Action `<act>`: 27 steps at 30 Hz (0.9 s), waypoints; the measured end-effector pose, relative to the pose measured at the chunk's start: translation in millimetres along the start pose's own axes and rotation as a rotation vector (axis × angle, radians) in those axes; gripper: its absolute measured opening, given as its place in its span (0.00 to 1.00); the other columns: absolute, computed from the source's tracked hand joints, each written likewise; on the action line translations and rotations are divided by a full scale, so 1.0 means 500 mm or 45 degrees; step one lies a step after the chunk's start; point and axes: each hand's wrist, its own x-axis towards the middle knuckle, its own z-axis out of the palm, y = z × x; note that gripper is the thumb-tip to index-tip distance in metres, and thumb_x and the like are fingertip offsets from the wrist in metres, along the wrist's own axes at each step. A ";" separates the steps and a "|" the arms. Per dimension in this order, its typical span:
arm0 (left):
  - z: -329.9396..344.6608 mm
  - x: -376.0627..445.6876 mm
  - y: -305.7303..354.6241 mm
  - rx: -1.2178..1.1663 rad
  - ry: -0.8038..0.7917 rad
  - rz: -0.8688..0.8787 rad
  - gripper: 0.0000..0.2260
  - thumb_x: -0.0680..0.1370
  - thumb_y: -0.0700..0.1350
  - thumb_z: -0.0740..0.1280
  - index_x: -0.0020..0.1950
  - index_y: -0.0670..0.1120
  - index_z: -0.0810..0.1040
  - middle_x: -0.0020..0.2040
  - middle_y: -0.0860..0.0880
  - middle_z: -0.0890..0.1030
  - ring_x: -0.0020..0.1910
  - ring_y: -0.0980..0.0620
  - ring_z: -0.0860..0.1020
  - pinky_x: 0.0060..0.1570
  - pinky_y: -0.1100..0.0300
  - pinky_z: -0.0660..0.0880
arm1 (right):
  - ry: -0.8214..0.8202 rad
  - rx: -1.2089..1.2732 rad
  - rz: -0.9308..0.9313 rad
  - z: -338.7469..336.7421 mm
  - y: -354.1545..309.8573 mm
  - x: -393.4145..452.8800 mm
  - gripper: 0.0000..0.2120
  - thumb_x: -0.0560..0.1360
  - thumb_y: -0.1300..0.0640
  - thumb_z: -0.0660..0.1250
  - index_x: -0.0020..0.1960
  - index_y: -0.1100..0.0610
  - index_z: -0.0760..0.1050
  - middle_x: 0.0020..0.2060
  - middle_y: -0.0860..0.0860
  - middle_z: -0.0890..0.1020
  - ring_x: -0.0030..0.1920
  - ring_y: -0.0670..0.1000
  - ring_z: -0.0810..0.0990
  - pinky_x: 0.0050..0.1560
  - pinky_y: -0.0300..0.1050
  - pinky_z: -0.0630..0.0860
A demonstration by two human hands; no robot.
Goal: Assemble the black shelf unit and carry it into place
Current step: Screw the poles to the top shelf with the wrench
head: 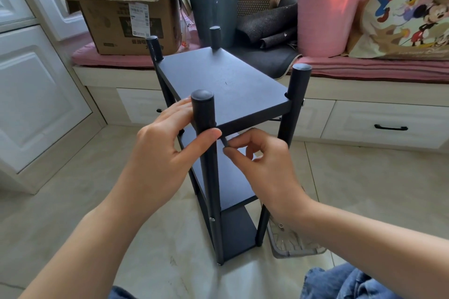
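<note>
A black shelf unit stands upright on a pale tiled floor, at the centre of the view, with three boards stacked between four round posts. The left hand curls around the nearest post just below the top board, thumb across the front of the post and the other fingers behind it. The right hand, at about four o'clock from that post, pinches a small dark tool between thumb and forefinger, its tip at the joint where post meets board; the remaining fingers are loosely curled. A clear plastic tray lies on the floor at five o'clock from the shelf base. Behind, at twelve o'clock, a window seat with a pink cushion carries a cardboard box, a grey bin and a pink bucket.
</note>
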 end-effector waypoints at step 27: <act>0.003 -0.002 0.000 -0.009 0.008 -0.007 0.19 0.74 0.61 0.64 0.64 0.61 0.75 0.66 0.62 0.77 0.70 0.62 0.72 0.70 0.67 0.66 | 0.066 -0.182 -0.299 -0.044 -0.011 0.003 0.04 0.72 0.61 0.75 0.44 0.53 0.83 0.34 0.38 0.81 0.32 0.40 0.74 0.37 0.29 0.68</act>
